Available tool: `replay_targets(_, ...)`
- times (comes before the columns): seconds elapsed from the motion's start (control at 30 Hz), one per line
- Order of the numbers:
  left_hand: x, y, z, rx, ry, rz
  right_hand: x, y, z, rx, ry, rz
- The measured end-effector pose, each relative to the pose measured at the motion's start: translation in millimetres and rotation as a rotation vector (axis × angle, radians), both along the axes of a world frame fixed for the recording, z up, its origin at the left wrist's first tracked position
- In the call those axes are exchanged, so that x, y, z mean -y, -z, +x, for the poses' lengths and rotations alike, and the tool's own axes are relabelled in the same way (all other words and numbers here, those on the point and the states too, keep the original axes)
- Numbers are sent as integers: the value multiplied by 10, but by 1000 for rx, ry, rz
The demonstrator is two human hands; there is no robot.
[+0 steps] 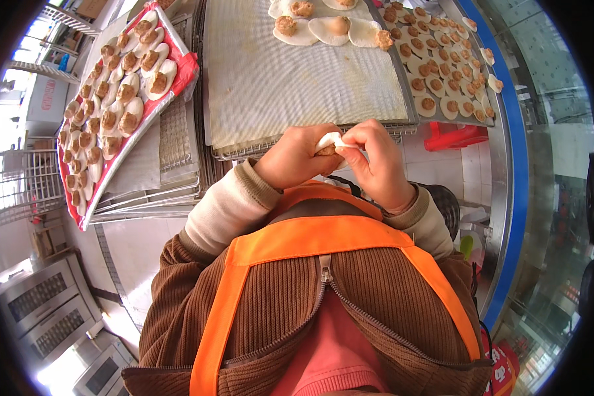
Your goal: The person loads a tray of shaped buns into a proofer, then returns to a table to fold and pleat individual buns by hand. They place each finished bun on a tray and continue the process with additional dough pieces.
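My left hand [304,153] cups a white dough wrapper [330,140] with brown filling [326,150] inside. The thumb and fingers of my right hand [373,158] pinch the wrapper's right edge. Both hands are just off the near edge of a mesh-lined rack [302,89]. At the far end of that rack lie several flat dough rounds [297,32] bearing lumps of filling. On the left, a red-lined tray [183,74] holds many dough ovals topped with filling. More topped dough rounds [453,106] cover a sheet at the right.
Stacked wire racks [178,143] stand under the red-lined tray. A red plastic stool [455,137] is below the right sheet. A metal counter edge with a blue strip [519,163] runs down the right, beside glass. Metal-framed cabinets [44,307] stand at lower left.
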State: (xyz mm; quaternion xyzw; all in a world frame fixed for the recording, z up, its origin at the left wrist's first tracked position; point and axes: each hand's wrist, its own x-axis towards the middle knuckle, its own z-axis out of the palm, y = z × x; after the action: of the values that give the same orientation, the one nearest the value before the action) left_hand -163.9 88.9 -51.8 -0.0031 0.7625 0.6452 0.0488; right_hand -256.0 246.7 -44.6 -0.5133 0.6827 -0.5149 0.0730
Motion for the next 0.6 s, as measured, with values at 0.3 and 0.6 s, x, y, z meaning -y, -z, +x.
replay_targets(0.3,-44,-35,62,101,-164,419,-65,89,-107,71,22,-3)
replay_targets(0.6,-36,-35,75,-16,-54,275,-37,13,-13,-46,-17,-2)
